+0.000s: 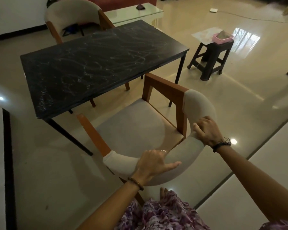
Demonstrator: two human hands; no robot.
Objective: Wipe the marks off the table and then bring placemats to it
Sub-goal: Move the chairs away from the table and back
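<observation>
A black table stands ahead, its top covered in white scribbled marks. Between me and the table is a wooden chair with a curved beige padded backrest. My left hand grips the backrest at its near left part. My right hand grips the backrest further right, fingers curled over its top. On a dark stool to the right lie a pale sheet that may be a placemat and a pink tray with a cloth in it.
A second beige chair stands at the table's far end. A glass-topped low table sits behind it. The glossy tiled floor spreads to the right, with a cable and a small white box far back.
</observation>
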